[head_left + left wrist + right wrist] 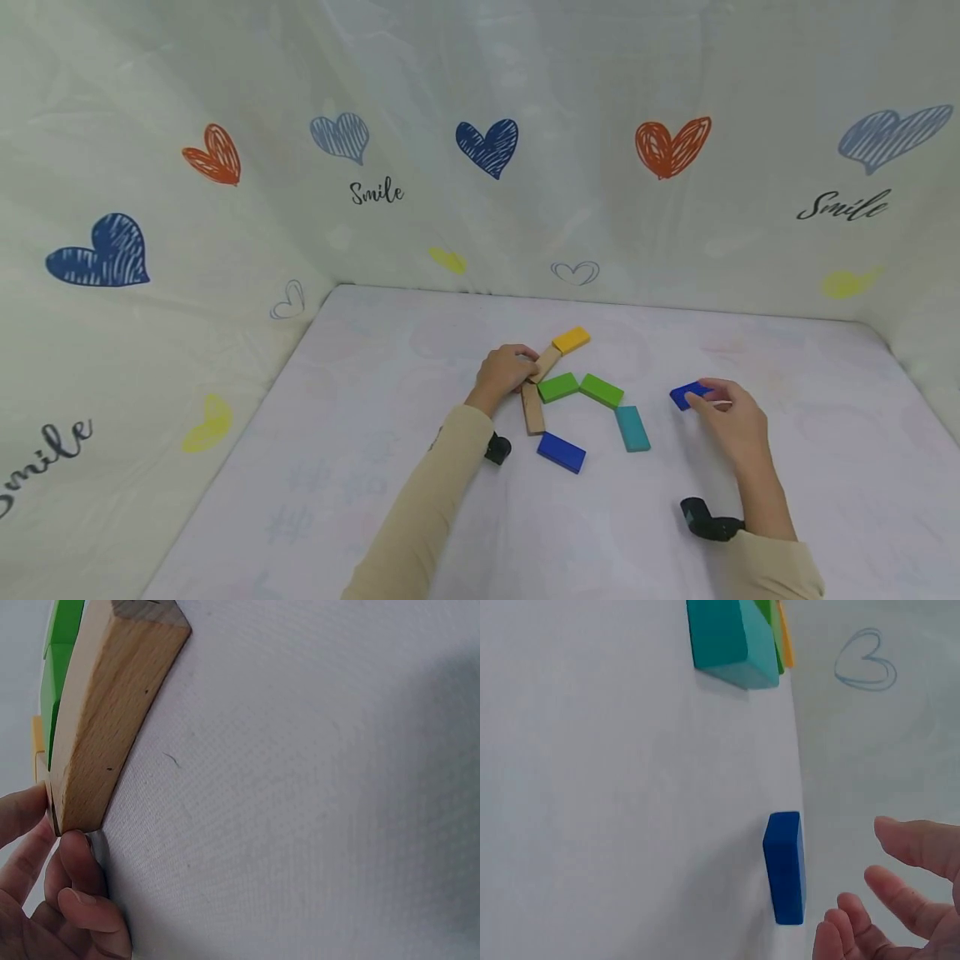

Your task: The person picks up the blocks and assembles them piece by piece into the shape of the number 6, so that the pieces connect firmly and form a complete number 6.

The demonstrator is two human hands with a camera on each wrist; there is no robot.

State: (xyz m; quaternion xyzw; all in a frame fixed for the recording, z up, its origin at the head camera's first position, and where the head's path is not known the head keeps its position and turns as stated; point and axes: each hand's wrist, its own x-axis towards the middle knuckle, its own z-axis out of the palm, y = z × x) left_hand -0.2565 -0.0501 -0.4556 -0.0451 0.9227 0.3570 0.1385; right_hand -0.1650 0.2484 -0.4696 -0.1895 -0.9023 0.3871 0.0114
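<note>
My left hand (506,371) is at the meeting ends of two plain wooden blocks. In the left wrist view, its fingertips pinch at the joint, beside the near wooden block (116,712); part of the grip is hidden. The far wooden block (548,362) leads to a yellow block (572,339). Two green blocks (558,387) and a teal block (632,429) form an arc to the right. Over a blue block (686,395) hovers my right hand (738,425). The right wrist view shows its fingers spread, apart from that blue block (784,870).
Another blue block (562,452) lies at the near end of the wooden blocks. A white cloth printed with hearts covers the table (360,375) and hangs as walls (420,83) behind and at the sides. Black wrist cameras (705,521) sit on both wrists.
</note>
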